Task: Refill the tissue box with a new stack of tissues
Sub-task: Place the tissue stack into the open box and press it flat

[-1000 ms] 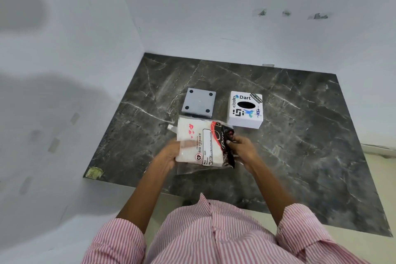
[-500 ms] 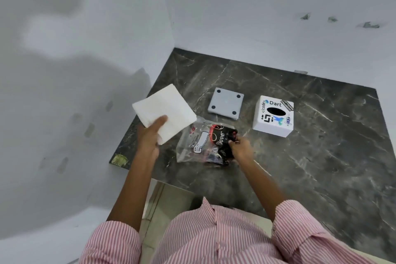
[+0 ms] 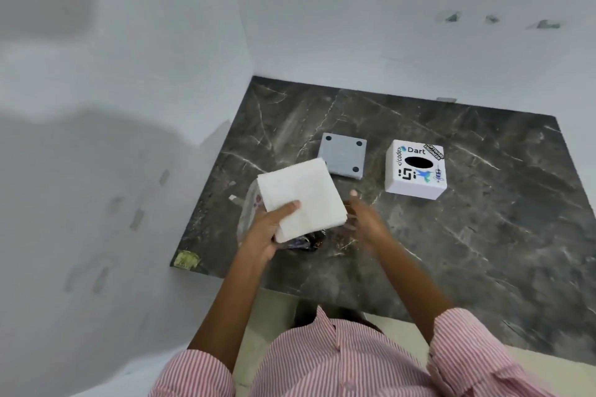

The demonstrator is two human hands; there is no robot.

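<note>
My left hand (image 3: 263, 234) grips the white square tissue stack (image 3: 301, 198) nearer me than the white stickered tissue box (image 3: 416, 171), whose inside is dark; my right hand (image 3: 366, 219) hangs open, blurred.

Bright, soft shadows, hands blurred.

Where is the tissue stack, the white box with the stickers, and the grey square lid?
tissue stack (image 3: 301, 195), head view, on the middle of its top sheet
white box (image 3: 416, 182), head view, on its top face below the oval hole
grey square lid (image 3: 343, 153), head view, on the centre of its flat face
</note>
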